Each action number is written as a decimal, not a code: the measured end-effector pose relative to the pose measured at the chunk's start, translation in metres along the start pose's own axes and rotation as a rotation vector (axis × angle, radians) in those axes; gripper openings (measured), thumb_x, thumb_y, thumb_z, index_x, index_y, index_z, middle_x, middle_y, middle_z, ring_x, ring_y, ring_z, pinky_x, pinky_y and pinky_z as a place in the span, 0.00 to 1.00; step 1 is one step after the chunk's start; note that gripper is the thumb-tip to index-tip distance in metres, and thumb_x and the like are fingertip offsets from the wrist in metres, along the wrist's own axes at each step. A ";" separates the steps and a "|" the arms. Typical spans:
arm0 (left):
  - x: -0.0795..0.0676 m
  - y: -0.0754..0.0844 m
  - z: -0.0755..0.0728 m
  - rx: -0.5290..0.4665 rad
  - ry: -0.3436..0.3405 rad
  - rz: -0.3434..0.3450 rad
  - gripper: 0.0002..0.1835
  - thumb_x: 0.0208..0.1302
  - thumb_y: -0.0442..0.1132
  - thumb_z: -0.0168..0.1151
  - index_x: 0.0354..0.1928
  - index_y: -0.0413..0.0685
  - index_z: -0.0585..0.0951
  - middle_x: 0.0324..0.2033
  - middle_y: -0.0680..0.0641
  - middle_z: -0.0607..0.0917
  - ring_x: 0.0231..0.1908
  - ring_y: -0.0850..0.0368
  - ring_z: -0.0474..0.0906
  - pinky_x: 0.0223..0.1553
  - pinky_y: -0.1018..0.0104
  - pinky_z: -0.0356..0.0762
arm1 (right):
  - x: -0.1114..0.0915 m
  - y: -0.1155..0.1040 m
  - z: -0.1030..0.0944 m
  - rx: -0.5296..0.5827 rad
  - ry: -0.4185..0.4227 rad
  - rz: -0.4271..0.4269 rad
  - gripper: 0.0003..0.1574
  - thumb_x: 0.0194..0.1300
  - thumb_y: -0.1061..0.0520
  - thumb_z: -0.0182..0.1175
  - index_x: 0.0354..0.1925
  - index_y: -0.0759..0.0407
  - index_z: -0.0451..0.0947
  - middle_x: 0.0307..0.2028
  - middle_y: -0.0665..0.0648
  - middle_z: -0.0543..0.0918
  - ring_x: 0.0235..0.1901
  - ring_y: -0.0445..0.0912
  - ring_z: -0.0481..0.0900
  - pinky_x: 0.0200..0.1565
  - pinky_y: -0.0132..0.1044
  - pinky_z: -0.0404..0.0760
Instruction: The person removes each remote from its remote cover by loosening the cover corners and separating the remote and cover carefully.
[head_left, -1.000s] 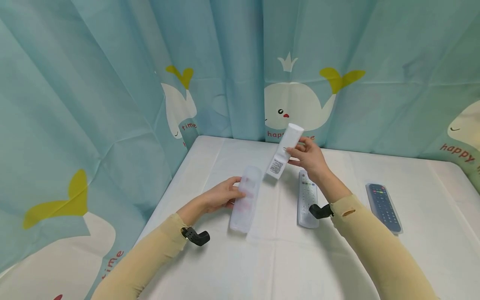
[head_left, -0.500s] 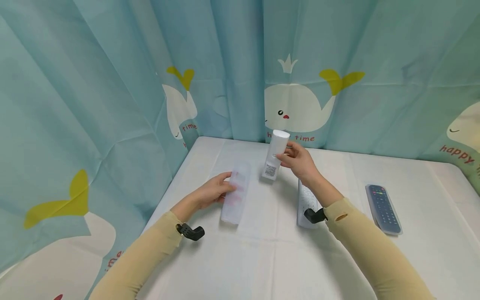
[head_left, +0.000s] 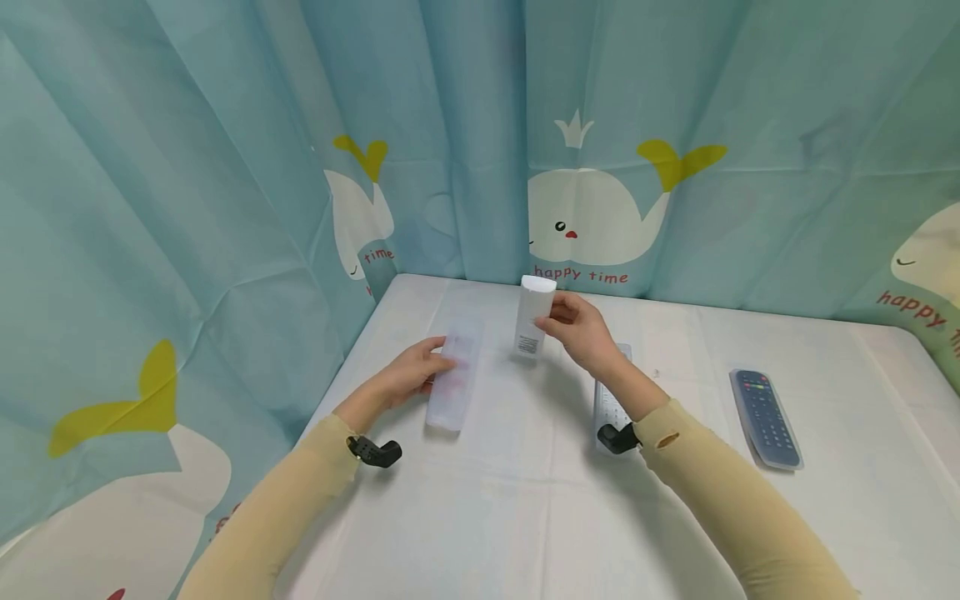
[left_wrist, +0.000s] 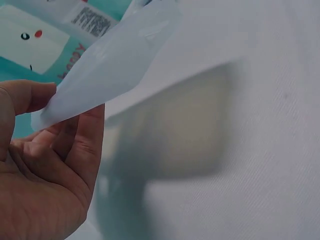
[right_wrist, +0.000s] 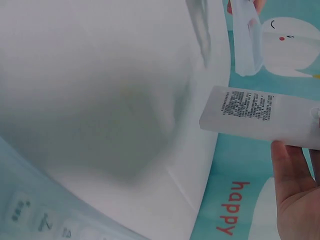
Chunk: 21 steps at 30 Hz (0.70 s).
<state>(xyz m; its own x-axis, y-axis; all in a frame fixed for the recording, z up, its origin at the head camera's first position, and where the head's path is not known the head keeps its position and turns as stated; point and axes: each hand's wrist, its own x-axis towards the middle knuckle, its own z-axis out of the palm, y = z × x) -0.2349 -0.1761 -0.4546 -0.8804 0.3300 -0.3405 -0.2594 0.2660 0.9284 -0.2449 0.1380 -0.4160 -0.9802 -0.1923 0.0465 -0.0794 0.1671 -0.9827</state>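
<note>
My left hand pinches a translucent, soft remote cover between thumb and fingers above the table's left half. In the left wrist view the thumb presses one edge of the cover, with fingers behind it. A white remote control is in my right hand, gripped by its side and tilted, apart from the cover. Printed text shows on the remote's face in the right wrist view. Part of its other end is hidden by my fingers.
Below my right forearm lies a white remote in a clear cover, partly hidden. Farther right is a dark blue remote in a clear cover. A blue whale-patterned curtain hangs behind and left of the white-clothed table.
Both hands have moved left, with the cover and the white remote in them. The remote has turned more upright, and its label now looks different. The remotes on the table have stayed put.
</note>
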 end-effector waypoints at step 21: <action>0.020 -0.006 -0.023 0.054 0.086 -0.063 0.38 0.75 0.41 0.58 0.80 0.43 0.55 0.70 0.38 0.69 0.59 0.44 0.75 0.52 0.53 0.80 | 0.001 0.010 0.037 -0.256 -0.059 -0.183 0.13 0.68 0.66 0.67 0.50 0.57 0.82 0.56 0.55 0.85 0.59 0.53 0.81 0.58 0.49 0.80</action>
<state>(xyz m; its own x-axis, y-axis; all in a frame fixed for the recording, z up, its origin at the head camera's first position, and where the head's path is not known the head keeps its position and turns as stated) -0.2603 -0.1918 -0.4634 -0.8944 0.2332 -0.3817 -0.2955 0.3327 0.8955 -0.2400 0.1042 -0.4325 -0.9339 -0.2965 0.2000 -0.3036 0.3615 -0.8816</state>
